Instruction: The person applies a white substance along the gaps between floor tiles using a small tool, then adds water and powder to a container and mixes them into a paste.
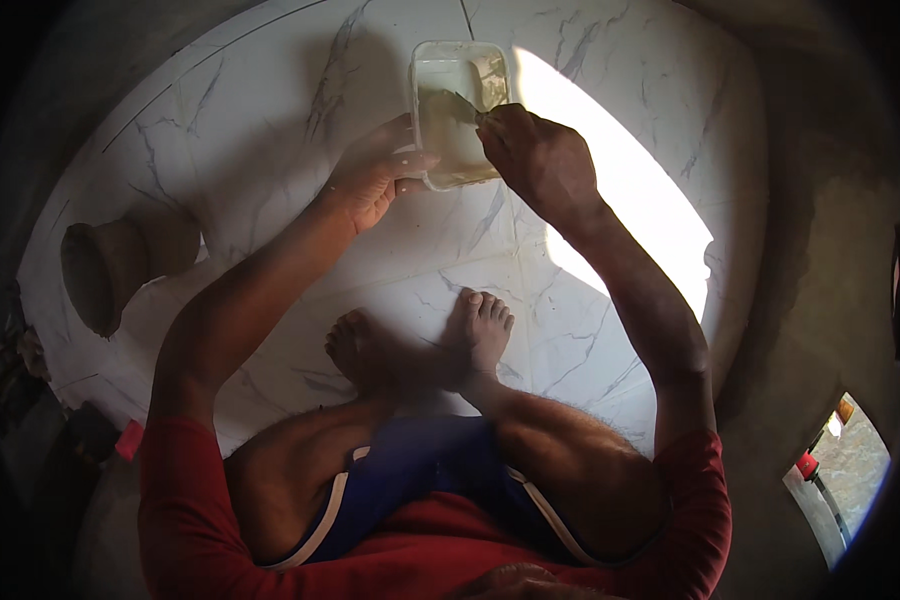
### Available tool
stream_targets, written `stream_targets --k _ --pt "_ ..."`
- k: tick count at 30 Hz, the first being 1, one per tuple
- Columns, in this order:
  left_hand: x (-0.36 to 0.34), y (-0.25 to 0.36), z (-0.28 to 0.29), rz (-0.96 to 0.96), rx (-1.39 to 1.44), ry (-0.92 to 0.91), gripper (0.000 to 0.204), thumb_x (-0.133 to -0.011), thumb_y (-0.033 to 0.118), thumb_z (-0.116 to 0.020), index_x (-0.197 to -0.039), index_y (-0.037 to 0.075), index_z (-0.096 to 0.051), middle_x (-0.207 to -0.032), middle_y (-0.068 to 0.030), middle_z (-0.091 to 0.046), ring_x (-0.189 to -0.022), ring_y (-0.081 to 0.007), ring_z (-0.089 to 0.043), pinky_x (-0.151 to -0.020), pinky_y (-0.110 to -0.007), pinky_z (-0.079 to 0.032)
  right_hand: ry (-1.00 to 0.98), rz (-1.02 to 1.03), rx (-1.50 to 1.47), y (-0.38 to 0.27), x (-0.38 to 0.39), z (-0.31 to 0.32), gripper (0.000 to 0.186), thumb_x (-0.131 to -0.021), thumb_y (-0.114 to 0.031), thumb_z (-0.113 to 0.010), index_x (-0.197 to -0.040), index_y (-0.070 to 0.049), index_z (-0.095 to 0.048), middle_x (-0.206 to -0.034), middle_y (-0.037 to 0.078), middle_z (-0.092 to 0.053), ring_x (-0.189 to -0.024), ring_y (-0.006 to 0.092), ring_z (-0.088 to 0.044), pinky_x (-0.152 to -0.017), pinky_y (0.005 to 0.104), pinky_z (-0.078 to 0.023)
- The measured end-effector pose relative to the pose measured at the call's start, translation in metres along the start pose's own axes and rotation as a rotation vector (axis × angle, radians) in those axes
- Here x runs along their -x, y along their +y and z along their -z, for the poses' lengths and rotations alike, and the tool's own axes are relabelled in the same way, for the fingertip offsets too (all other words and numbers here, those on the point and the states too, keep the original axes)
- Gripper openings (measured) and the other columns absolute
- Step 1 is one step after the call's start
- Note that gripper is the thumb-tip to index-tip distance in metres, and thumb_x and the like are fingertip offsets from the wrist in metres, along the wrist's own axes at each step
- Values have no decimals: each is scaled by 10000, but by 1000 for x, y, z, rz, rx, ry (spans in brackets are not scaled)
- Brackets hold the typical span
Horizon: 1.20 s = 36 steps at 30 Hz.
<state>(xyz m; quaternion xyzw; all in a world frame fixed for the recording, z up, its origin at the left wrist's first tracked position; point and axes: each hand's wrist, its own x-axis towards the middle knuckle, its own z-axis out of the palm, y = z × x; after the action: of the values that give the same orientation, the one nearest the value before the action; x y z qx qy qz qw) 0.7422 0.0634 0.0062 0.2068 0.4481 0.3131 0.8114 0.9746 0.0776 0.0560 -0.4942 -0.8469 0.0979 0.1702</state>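
A rectangular, translucent plastic container (pixel 419 120) stands on the tiled floor at the top middle, with pale, wet-looking material in it. My left hand (pixel 375 175) grips its lower left side, thumb at the rim and fingers around the wall. My right hand (pixel 542 158) is closed over the container's right edge on a small tool with a dark, pointed blade (pixel 463 108). The blade reaches into the container. The fist hides the tool's handle, so I cannot tell its exact kind.
White marble-patterned floor tiles (pixel 570 350) surround my bare feet (pixel 488 325). A grey-brown, flared, pot-like object (pixel 110 265) lies on its side at the left. Bright sunlight (pixel 610 180) falls right of the container. A dull grey wall (pixel 820 270) rises at the right.
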Motion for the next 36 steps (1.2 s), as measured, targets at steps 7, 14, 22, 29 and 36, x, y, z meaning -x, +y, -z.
stream_targets --k 7,14,22,29,36 --pt "-5 -12 12 28 53 0 699 -823 60 -780 -1456 54 -484 -1272 -28 -614 -1122 -177 -637 -874 -353 -565 -153 95 -57 -30 6 -1 182 -900 -175 -695 -931 -50 -567 -715 104 -659 -595 285 -679 -532 399 -561" --pt "-2 -9 10 43 19 -9 688 -826 47 -764 -1457 85 -493 -1260 -18 -618 -1088 -161 -646 -845 -316 -560 -120 -122 -258 -20 -14 3 254 -909 -242 -706 -1012 -21 -633 -770 150 -727 -667 304 -725 -592 388 -585" --pt "-3 -9 12 72 -23 23 669 -809 80 -778 -1424 99 -516 -1184 5 -646 -1033 -113 -643 -803 -279 -552 -336 -206 -373 -2 5 15 227 -910 -231 -713 -1032 -45 -670 -821 116 -748 -730 250 -741 -670 360 -592" --pt "-7 -16 24 77 -17 -41 683 -799 124 -784 -1424 85 -511 -1183 11 -633 -1061 -114 -626 -820 -288 -553 -193 51 -89 18 1 15 144 -900 -190 -713 -961 -65 -676 -843 63 -732 -704 244 -712 -644 349 -580" --pt "-9 -19 17 68 45 -18 636 -800 91 -786 -1386 93 -538 -1152 4 -651 -1027 -119 -638 -790 -277 -548 -71 100 49 26 -12 2 174 -930 -236 -617 -897 -65 -615 -687 84 -668 -596 272 -673 -557 397 -551"
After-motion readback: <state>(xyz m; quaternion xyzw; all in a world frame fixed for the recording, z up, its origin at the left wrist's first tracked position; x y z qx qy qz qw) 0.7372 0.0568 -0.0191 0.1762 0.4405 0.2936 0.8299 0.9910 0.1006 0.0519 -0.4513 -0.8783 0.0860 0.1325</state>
